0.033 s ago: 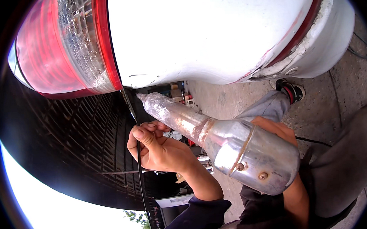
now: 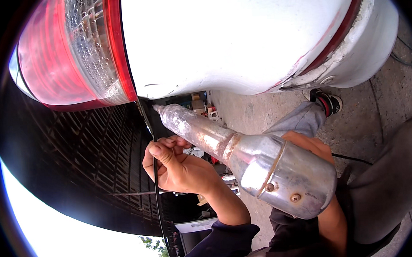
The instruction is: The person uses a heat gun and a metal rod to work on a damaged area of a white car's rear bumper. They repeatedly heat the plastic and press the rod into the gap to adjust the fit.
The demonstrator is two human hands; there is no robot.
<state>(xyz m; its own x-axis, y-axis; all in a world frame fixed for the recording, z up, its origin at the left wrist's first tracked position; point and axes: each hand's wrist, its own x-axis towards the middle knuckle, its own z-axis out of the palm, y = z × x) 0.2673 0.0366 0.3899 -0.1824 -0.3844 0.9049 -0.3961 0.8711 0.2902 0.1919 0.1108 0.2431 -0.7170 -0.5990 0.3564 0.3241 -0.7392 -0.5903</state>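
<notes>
My left hand pinches a thin black plastic strip between thumb and fingers. The strip runs upward to the lower edge of a white car body panel, just beside a red and clear tail light. Behind a shiny metal hot-air gun is my right hand, holding it, its grip mostly hidden by the gun's body. Rust and two screws show on the gun. Its narrow nozzle points up and left, with the tip close to the strip's upper end and the panel edge.
A dark, curved ribbed grille-like surface fills the left. On the concrete floor a leg in grey trousers ends in a black shoe. Cables lie at the right. Assorted items and boxes stand in the background.
</notes>
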